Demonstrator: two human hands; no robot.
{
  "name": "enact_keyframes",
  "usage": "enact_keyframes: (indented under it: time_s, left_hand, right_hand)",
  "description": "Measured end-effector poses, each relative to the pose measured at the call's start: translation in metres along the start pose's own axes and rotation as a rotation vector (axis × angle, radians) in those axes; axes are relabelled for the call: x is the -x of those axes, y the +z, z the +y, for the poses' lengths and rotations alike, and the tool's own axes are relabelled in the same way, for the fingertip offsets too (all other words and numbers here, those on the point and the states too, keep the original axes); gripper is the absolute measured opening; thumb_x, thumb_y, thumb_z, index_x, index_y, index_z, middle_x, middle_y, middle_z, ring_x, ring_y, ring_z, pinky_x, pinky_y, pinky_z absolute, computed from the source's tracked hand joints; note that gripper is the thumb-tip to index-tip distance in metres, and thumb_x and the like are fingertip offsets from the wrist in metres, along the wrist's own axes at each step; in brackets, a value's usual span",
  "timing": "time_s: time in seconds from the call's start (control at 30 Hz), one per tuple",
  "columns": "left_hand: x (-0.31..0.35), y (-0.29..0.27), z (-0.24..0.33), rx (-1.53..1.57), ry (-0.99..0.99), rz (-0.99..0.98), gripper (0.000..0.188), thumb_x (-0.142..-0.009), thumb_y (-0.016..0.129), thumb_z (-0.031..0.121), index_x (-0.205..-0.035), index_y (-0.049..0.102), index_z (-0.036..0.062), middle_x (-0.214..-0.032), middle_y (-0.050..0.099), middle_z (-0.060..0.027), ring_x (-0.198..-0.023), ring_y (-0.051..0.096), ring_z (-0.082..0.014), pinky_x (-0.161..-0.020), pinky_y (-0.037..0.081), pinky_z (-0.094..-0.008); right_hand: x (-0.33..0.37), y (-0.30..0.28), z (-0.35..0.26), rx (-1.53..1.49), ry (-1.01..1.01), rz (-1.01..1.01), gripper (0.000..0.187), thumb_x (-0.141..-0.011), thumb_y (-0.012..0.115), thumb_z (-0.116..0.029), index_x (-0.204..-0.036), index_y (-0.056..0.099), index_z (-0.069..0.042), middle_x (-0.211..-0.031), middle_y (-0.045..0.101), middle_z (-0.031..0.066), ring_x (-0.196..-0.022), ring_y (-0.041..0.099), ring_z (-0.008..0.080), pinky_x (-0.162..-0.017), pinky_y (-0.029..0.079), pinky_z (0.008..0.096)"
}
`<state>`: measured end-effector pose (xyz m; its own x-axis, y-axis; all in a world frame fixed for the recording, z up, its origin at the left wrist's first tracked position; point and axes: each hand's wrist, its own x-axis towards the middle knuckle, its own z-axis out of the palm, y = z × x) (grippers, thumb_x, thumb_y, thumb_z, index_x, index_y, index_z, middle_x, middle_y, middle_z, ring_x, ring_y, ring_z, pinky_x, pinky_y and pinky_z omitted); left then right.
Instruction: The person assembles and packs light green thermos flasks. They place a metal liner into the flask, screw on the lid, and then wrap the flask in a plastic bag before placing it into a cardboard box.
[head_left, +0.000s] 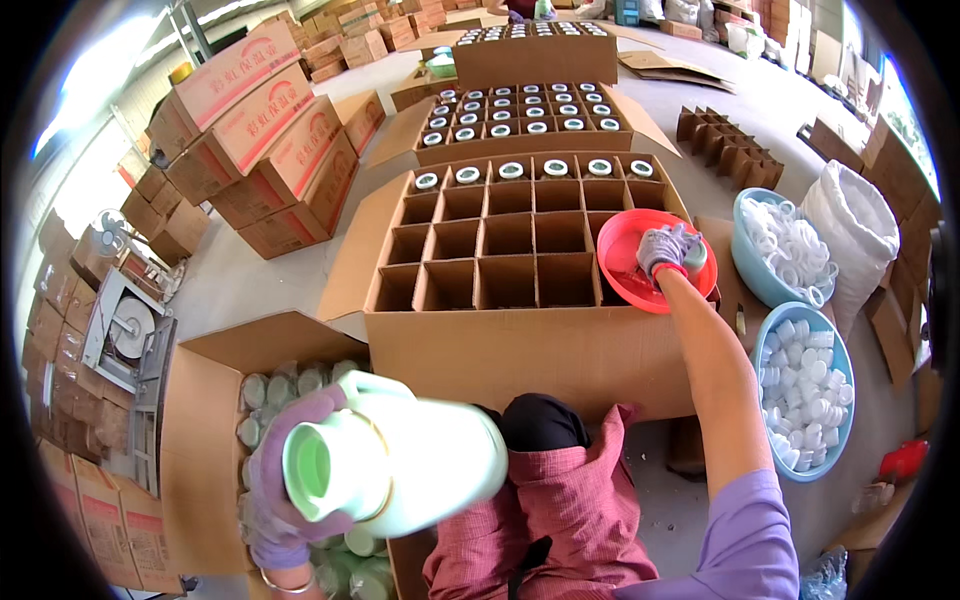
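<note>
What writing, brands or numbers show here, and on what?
Stacked cartons, upper left: large red characters, wording not copied here.
Standing cartons, lower left: red bands and small print, too small to read.
Pale green jug in the left hand: no print visible.

Pretty roomy warehouse-looking place tbh. Smooth grey floor (255,285), daylight totally blowing out the window (95,75) upper left, another bright opening (905,120) over on the right. Printed cartons (245,110) stacked up left, plainer boxes (350,35) piled at the back, plus a fan (110,232) far left.
</note>
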<state>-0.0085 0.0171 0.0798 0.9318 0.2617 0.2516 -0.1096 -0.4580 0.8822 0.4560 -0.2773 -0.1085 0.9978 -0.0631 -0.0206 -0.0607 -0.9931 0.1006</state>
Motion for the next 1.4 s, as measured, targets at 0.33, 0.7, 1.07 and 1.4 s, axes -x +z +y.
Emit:
enact_keyframes:
  time_s: [0.33,0.7,1.07,1.4]
  left_hand:
    - [-0.031,0.063,-0.045,-0.390,0.383,0.165,0.087,-0.056,0.095,0.019,-0.132,0.055,0.0094,-0.140,0.045,-0.0121,-0.138,0.036,-0.0358,-0.116,0.035,-0.0476]
    - [-0.001,0.129,-0.058,-0.856,0.344,0.194,0.075,-0.062,0.087,0.024,-0.129,0.056,0.0109,-0.133,0.050,-0.0103,-0.132,0.039,-0.0418,-0.110,0.029,-0.0587]
    - [0.016,0.149,-0.081,-1.032,0.427,0.242,0.069,-0.071,0.085,0.032,-0.130,0.056,0.0121,-0.134,0.047,-0.0088,-0.133,0.037,-0.0408,-0.112,0.026,-0.0621]
    - [0.032,0.166,-0.108,-1.001,0.434,0.386,0.050,-0.082,0.075,0.033,-0.125,0.057,0.0132,-0.125,0.048,-0.0074,-0.129,0.037,-0.0407,-0.114,0.024,-0.0663]
  right_hand:
    - [0.067,-0.067,0.020,-1.180,-0.516,0.434,0.016,-0.097,0.061,-0.018,-0.094,0.056,-0.004,-0.084,0.064,0.0063,-0.089,0.064,0.0184,-0.079,0.050,0.0440]
    - [0.321,-0.088,0.017,-0.505,-1.217,0.062,0.030,-0.090,0.060,-0.016,-0.118,0.055,-0.006,-0.082,0.063,0.0111,-0.065,0.067,0.0279,-0.059,0.055,0.0382]
    - [0.347,-0.065,0.017,-0.319,-1.041,0.133,0.023,-0.089,0.061,-0.014,-0.110,0.056,-0.005,-0.062,0.052,0.0046,-0.051,0.060,0.0219,-0.046,0.048,0.0365]
    - [0.350,-0.034,0.019,-0.895,-1.082,-0.468,0.020,-0.094,0.054,-0.015,-0.110,0.056,-0.002,-0.065,0.058,0.0202,-0.060,0.062,0.0373,-0.052,0.048,0.0459]
